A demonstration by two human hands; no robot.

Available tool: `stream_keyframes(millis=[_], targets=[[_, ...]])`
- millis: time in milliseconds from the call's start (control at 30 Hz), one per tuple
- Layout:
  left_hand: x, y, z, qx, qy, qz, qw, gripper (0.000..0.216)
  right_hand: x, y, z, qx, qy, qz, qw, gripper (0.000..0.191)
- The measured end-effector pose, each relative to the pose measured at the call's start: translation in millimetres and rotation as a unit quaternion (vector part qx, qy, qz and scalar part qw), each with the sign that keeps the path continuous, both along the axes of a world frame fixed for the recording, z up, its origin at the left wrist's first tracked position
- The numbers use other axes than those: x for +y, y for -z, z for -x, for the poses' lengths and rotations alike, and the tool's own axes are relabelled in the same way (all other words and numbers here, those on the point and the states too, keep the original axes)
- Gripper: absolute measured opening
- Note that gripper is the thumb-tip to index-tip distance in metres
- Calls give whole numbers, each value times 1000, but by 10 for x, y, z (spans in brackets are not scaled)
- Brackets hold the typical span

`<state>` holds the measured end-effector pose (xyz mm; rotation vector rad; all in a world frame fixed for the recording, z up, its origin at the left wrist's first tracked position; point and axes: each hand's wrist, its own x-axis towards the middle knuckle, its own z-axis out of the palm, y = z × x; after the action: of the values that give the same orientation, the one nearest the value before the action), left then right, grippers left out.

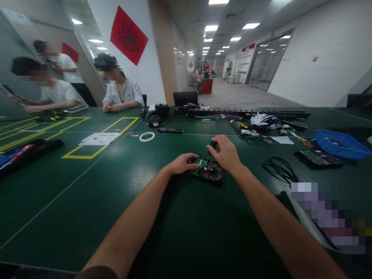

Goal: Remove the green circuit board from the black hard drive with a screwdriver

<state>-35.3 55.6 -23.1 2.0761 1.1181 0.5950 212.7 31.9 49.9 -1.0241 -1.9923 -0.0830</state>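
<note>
On the green table in the head view lies a hard drive [214,172], its green circuit board facing up. My left hand [183,163] grips its left end, thumb along the near side of the board and fingers at the far edge. Just beyond the drive's far right corner, my right hand [226,152] is raised a little, thumb and fingers pinched together. A small dark piece [214,144] shows between those fingers; its kind is too small to tell.
A second hard drive [319,158] lies at the right beside a blue tray [343,144] and a coiled black cable [280,169]. Farther off are a white tape roll [147,136], a dark pen-shaped tool [170,130] and white-blue gloves [264,120]. People sit across the table.
</note>
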Motion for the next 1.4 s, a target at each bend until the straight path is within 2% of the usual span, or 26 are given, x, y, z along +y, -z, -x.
stream_keyframes(millis=[300, 533, 900, 1100, 1233, 1400], targets=[[-7, 4, 3, -6, 2, 5, 1000, 65, -31, -11, 4, -9, -6, 23, 1000, 25], [1, 8, 0, -5, 0, -2, 1000, 64, -37, -52, 1, -30, -4, 28, 999, 21], [-14, -11, 4, -6, 0, 16, 1000, 67, 4, -18, -17, -13, 18, 39, 999, 23], [-24, -15, 4, -11, -1, 18, 1000, 65, 1, 32, 5, -21, -14, 46, 999, 31], [-24, -17, 8, -5, -2, 21, 1000, 66, 34, 78, 3, -11, -1, 45, 999, 34], [-21, -21, 10, -4, 0, 12, 1000, 66, 31, 27, -14, -14, -5, 41, 999, 30]])
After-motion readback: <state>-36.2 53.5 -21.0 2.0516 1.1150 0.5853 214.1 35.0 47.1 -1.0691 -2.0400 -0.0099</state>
